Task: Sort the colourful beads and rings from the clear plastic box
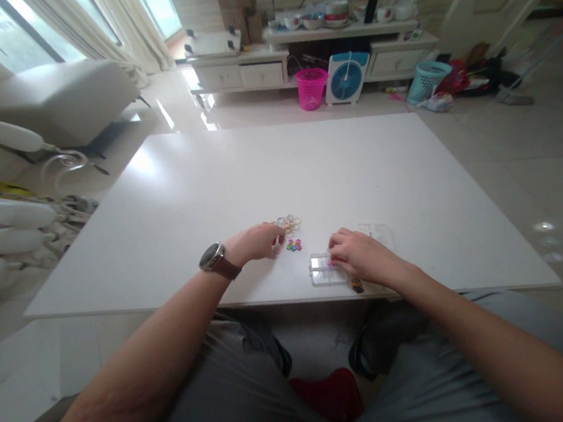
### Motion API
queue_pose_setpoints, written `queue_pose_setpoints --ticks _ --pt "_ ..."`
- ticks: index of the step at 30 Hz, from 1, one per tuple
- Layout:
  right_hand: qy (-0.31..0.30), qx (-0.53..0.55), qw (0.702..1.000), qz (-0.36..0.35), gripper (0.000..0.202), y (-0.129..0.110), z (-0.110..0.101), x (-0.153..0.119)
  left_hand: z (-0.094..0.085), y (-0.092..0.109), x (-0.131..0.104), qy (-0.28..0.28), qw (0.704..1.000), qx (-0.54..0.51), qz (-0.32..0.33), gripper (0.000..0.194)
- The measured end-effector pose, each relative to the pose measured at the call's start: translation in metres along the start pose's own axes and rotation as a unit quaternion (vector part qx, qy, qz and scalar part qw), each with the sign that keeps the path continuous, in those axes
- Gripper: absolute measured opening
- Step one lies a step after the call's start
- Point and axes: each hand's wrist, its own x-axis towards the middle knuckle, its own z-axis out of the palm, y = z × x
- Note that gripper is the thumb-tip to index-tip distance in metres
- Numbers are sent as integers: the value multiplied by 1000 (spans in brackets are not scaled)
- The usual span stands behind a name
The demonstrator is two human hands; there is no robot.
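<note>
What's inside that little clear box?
Something pink shows over the clear box, at the right hand; whether held or inside isn't clear. The hand covers the far right corner.

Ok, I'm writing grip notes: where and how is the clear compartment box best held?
I'd pinch the clear compartment box by its left edge, coming in from the left: it lies flat and low on the white table, that edge is exposed, and the right hand covers the far right corner.
</note>
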Motion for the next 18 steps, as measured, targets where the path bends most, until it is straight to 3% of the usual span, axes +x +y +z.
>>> queue_pose_setpoints --ticks 7,18 --pt "11 -14 1000 -4 16 -5 0 -1 2 5 4 -5 1000 -1 -6 14" --pt "25 12 1000 -10 11 -3 1 -1 4 -3 2 10 1000 7 -15 17"
